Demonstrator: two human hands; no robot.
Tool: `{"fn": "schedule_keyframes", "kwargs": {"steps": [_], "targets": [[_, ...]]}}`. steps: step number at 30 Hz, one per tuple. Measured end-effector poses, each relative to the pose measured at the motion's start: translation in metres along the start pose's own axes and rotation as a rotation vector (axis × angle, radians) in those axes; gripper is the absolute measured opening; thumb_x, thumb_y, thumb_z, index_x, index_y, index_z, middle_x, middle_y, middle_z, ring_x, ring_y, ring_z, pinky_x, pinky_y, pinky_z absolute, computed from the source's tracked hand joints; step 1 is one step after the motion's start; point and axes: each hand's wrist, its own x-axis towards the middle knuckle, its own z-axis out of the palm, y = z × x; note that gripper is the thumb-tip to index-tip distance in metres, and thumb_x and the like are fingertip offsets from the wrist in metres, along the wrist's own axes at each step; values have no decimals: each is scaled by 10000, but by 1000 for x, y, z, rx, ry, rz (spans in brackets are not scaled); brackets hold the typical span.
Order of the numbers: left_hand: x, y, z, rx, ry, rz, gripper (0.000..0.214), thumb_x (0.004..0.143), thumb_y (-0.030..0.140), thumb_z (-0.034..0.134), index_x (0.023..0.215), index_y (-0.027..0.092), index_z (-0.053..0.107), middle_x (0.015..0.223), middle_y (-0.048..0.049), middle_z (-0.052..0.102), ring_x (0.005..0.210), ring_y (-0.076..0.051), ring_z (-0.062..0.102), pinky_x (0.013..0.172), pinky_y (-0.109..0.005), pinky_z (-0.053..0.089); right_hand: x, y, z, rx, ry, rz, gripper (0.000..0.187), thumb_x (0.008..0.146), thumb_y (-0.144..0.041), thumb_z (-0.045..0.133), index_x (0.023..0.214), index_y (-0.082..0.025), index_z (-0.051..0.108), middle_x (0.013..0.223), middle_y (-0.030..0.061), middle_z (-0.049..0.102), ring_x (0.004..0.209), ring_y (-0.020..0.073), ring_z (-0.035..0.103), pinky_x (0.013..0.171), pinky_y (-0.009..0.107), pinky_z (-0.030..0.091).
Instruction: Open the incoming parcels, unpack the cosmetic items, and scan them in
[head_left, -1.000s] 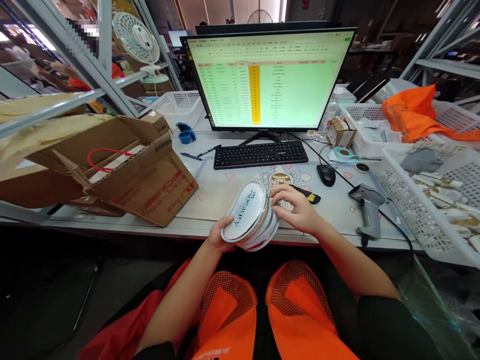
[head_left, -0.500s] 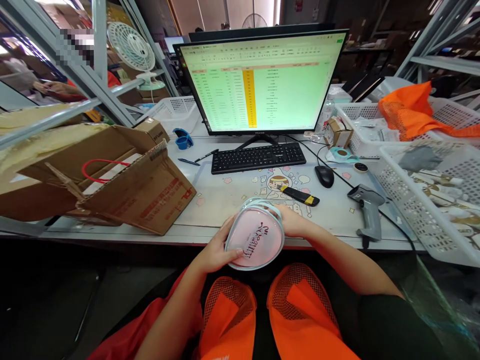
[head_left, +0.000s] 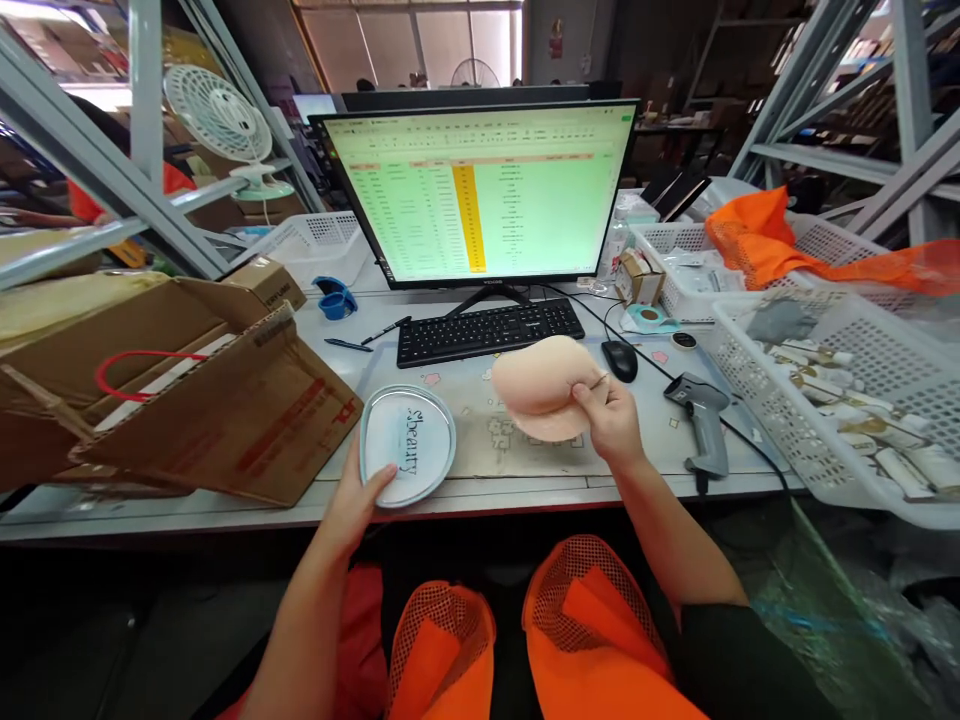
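- The right hand (head_left: 611,420) is raised above the tabletop (head_left: 525,470). Thumb and fingers pinch the near right edge of a soft beige pad (head_left: 541,385), and the rest of the hand is curled.
- The left hand (head_left: 352,500) lies mostly open, its fingertips pressing the near edge of a white lettered case (head_left: 407,445), which lies flat on the tabletop just ahead of that hand.
- Judged from this layout, the pad is already out of the case and the case has been set down. The pad has not been put anywhere yet. Whether the case is shut cannot be told.
- The pad's long axis runs left to right. Its bulk extends left from the right hand, with the broad face tilted towards the camera.
- The case's lettering runs near to far.
- A barcode scanner (head_left: 701,415) lies just right of the right hand, and a mouse (head_left: 619,360) sits just beyond it. A cardboard box (head_left: 225,400) lies left of the left hand.
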Motion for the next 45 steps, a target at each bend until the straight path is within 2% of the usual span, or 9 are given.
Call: {"fn": "schedule_keyframes", "kwargs": {"steps": [5,8,12,20,26,34,38,42,45], "targets": [[-9,40,16,424,257,312,720,797,555,764,1408,197,633,1685,-156,385,1630,-419,182,1338,-565,121,-28,-29,5,-158,-341,-173,238,886,-410,705,792,-219,599,773,-1,582,746,182,542,697,319,447],[-39,62,53,161,-82,307,645,748,581,837,1254,195,731,1340,-147,687,1305,-396,602,1171,-481,443,-48,-39,15,-164,-487,-251,123,922,-337,683,875,-225,662,850,11,647,823,197,612,764,336,491],[-61,65,92,41,-200,195,564,651,524,941,1063,169,791,1030,-118,744,1105,-371,656,1013,-424,519,-67,-32,28,-48,-264,-228,183,995,-347,617,1131,-261,704,1104,55,725,1052,236,671,964,399,537],[-68,44,116,-97,-281,189,507,762,560,861,1111,194,819,1412,-151,662,1347,-387,575,1186,-478,431,-81,-2,40,144,19,-62,278,1026,-452,587,1137,-255,748,1221,88,726,1171,261,676,1085,480,546],[-65,41,117,-341,-321,-164,701,727,691,847,1127,121,772,1099,-157,780,1018,-333,708,847,-387,582,-75,8,42,271,-117,173,389,967,-515,659,1251,-253,701,1339,106,723,1247,296,684,1098,514,559],[-69,41,129,-136,-104,-23,548,743,644,852,997,188,686,966,-85,730,916,-264,660,861,-352,542,-86,9,41,197,-305,225,787,786,-520,860,1453,-264,528,1424,122,661,1225,306,693,996,459,621],[-65,44,116,-26,-133,219,544,875,533,774,1290,215,621,1348,-162,664,1267,-329,610,1148,-439,433,-89,28,32,221,-131,305,687,723,-398,895,1322,-245,594,1262,95,730,1061,277,726,916,432,622],[-44,32,79,502,84,355,636,814,480,846,1361,227,644,1629,-188,455,1616,-449,196,1319,-624,78,-80,45,11,277,101,323,577,662,-333,890,1174,-227,645,1103,63,751,955,242,711,873,406,595],[-27,1,51,737,207,338,696,786,419,866,1408,196,649,1663,-204,419,1622,-506,139,1293,-708,150,-73,47,1,322,207,341,611,643,-346,896,1186,-223,647,1083,45,735,937,220,689,892,407,577]]}}
